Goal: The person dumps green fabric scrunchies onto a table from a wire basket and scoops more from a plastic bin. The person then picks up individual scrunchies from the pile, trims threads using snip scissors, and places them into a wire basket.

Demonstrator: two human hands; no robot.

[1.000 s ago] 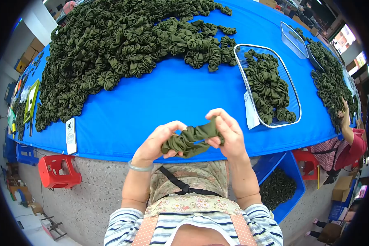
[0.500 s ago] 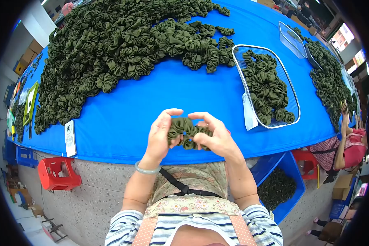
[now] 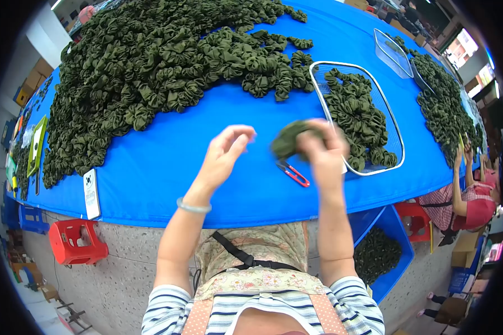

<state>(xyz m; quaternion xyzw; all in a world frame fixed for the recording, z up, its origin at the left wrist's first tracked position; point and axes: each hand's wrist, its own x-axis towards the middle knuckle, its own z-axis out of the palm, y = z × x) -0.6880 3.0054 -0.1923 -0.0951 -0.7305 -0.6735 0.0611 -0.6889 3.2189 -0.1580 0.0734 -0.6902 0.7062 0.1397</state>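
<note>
My right hand [image 3: 324,146], smeared by motion, grips a dark green scrunchie [image 3: 289,139] just left of the wire basket [image 3: 403,146]. Several scrunchies [image 3: 359,114] like it lie inside that basket. Below the held one, a small red-handled tool [image 3: 296,176], perhaps thread snips, appears to rest on the blue cloth; part of it is hidden. Over the cloth to the left, my left hand [image 3: 227,149] holds nothing, its fingers loosely curled and apart from the thumb.
A large heap of green scrunchies [image 3: 151,67] covers the far left of the blue table [image 3: 207,125]. A phone [image 3: 91,194] lies by the near edge. Another basket [image 3: 394,53] is at the far right. A blue bin [image 3: 399,262] and red stool [image 3: 77,243] stand below. A co-worker [image 3: 472,204] is at right.
Both hands held scrunchies together in the middle. Now my right hand has carried a scrunchie up and right toward the basket, and my left hand has let go and moved away. The red-handled tool is uncovered.
</note>
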